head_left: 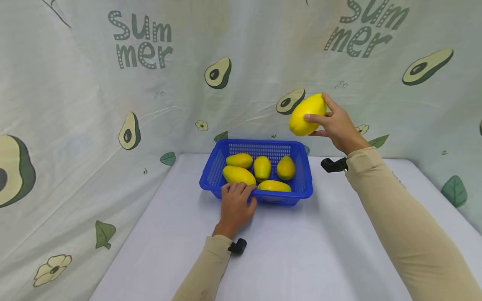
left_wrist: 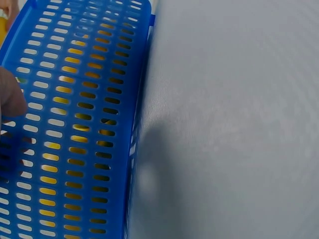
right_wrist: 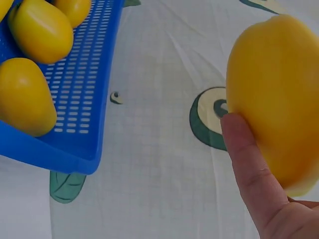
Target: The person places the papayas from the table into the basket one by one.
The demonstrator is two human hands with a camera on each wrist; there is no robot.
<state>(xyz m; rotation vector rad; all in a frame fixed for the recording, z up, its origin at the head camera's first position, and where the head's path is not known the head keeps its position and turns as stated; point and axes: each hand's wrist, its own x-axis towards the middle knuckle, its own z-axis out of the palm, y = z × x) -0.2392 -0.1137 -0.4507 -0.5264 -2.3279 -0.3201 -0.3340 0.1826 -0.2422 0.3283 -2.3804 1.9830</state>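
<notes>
My right hand (head_left: 340,127) holds a yellow mango (head_left: 308,115) up in the air, above and to the right of the blue basket (head_left: 306,195). Thumb and fingers grip its sides; the right wrist view shows the mango (right_wrist: 276,99) large, one finger laid along it. At the basket's front rim, my left hand (head_left: 236,207) has its fingers hooked over the edge and its thumb outside. The left wrist view shows the slotted basket wall (left_wrist: 112,159) close up, with most of the hand out of frame. Several more mangoes (head_left: 262,168) lie inside the basket.
The basket stands toward the back of a white-covered table (head_left: 180,251). Behind and beside the table hangs a pale cloth (head_left: 256,54) printed with avocados, leaves and lettering. A dark wrist camera (head_left: 334,165) is strapped to the right wrist, another (head_left: 238,246) to the left.
</notes>
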